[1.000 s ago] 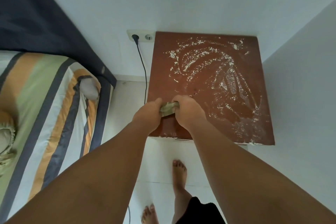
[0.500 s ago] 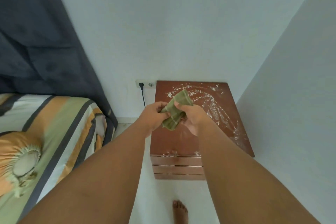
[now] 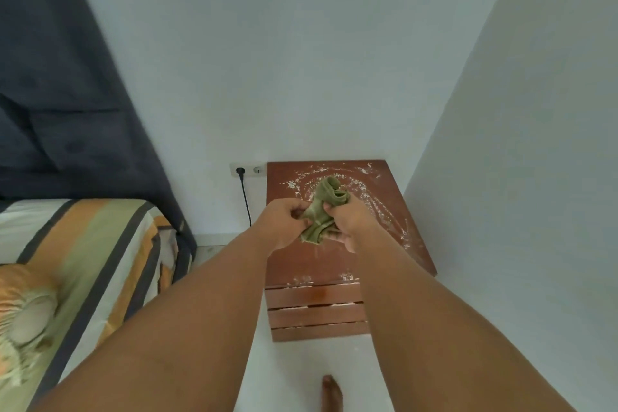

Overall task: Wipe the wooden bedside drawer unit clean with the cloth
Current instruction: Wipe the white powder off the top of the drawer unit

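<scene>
Cloth (image 3: pixel 326 207) sits bunched above the unit (image 3: pixel 301 264), pinched between my left hand (image 3: pixel 282 224) and right hand (image 3: pixel 356 227), fingers curled into it. I judge it light, soft, floppy; best gripped wadded in one palm.

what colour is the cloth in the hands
Olive green, with faint lighter lines; the cloth shows best in the head view, the only one.

Striped bed (image 3: pixel 100 261), wall socket (image 3: pixel 248 170), cable (image 3: pixel 246 201).
</scene>
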